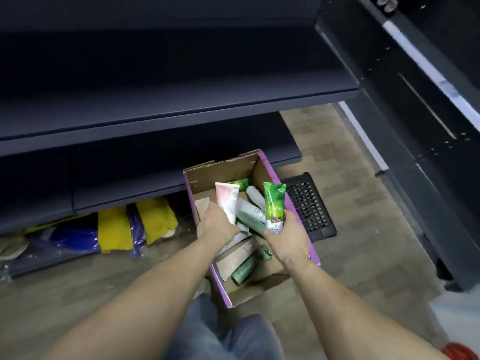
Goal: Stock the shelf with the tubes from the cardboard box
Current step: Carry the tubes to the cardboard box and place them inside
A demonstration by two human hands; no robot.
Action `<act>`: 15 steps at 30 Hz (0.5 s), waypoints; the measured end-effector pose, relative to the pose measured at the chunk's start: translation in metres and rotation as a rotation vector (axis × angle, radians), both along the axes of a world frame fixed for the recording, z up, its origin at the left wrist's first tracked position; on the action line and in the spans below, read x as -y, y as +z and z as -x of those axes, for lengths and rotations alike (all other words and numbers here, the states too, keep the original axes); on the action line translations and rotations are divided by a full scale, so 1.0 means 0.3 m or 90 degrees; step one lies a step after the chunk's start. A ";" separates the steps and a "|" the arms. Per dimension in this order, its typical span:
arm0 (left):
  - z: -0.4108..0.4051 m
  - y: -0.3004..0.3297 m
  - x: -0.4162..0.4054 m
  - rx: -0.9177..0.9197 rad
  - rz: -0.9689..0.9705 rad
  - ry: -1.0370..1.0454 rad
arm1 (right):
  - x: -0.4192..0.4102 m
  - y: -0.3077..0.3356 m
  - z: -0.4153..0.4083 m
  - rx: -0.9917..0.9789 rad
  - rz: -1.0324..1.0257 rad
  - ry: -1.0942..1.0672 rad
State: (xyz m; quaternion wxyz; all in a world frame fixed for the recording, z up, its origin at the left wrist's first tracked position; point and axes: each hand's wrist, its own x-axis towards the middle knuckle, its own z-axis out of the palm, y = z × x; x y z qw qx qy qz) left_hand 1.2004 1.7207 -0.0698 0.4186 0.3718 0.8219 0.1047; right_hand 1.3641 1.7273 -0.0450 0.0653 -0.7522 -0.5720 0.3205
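Note:
A cardboard box (228, 170) with purple outer sides stands open on the floor below the dark shelves (181, 100). Several tubes lie inside it, among them a dark green one (244, 271) near the front. My left hand (217, 227) grips a white and pink tube (228, 201), held upright over the box. My right hand (284, 236) holds a bright green tube (274, 203) by its white cap end, upright above the box's right side. The shelf boards in view carry nothing.
Yellow and blue packs (117, 227) in clear wrap lie on the floor under the lowest shelf, left of the box. A black floor grate (309, 206) sits just right of the box. A dark shelving unit (415, 126) rises on the right.

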 end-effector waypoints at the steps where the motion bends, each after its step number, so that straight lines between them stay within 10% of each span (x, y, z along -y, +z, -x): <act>1: 0.000 -0.019 -0.007 -0.009 0.021 0.007 | -0.020 -0.021 0.008 0.002 0.015 0.012; 15: -0.104 -0.379 -0.097 0.023 0.185 0.177 | -0.274 -0.408 -0.011 0.048 0.203 0.185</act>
